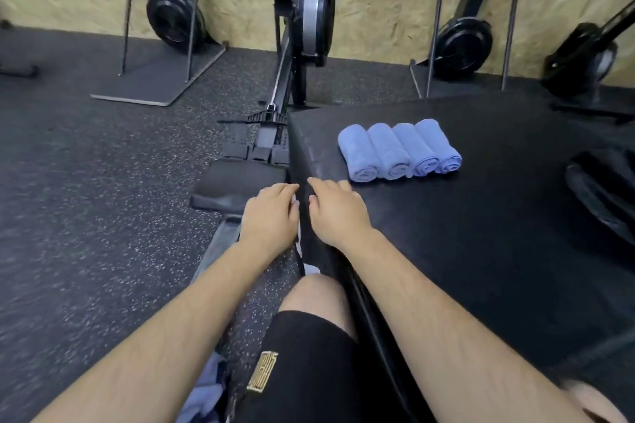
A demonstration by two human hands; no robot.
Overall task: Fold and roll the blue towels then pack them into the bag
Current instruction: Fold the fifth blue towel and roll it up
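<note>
Several rolled blue towels point(400, 151) lie side by side on top of a black padded box point(481, 251). My right hand point(338, 209) rests palm down on the box's left edge, just in front of the rolls, holding nothing. My left hand point(271, 216) hovers beside it, over the box's side, its fingers relaxed and empty. Loose blue cloth point(206, 391) lies low at the left, beside my leg. A black bag point(601, 192) sits at the box's right edge, partly cut off.
A rowing machine point(295, 55) stands ahead, its seat point(237, 189) just left of the box. Other black exercise machines point(460, 41) line the chipboard wall. Speckled rubber floor point(86, 199) spreads to the left.
</note>
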